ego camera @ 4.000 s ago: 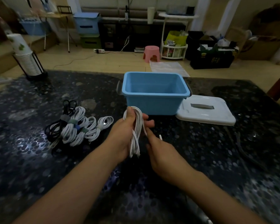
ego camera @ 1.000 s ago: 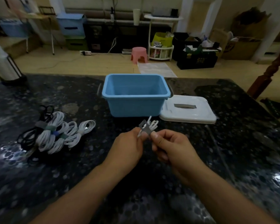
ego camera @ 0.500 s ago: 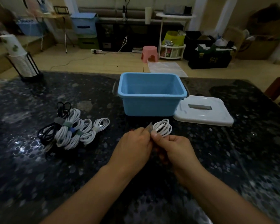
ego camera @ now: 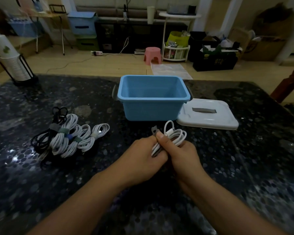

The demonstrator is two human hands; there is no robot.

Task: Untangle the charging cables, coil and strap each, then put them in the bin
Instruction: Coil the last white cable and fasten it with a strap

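A coiled white cable [ego camera: 176, 135] sits between both hands just in front of the blue bin [ego camera: 153, 97]. My right hand [ego camera: 180, 153] grips the coil, its thumb pressed on the bundle. My left hand [ego camera: 141, 156] holds the coil's near end and pinches a grey strap [ego camera: 154, 130] that sticks up beside the thumb. The bin stands open with nothing visible inside. On the left of the table lies a pile of strapped coils [ego camera: 70, 136], mostly white, with a black one at its left.
The bin's white lid [ego camera: 209, 116] lies flat to the right of the bin. A rack of stacked paper cups [ego camera: 14, 65] stands at the table's far left corner. The dark speckled table [ego camera: 244, 167] stretches around the hands.
Four seconds ago the left hand held a long hanging coil upright. Now the coil is folded shorter, lies sideways between both hands, and a grey strap is on it.
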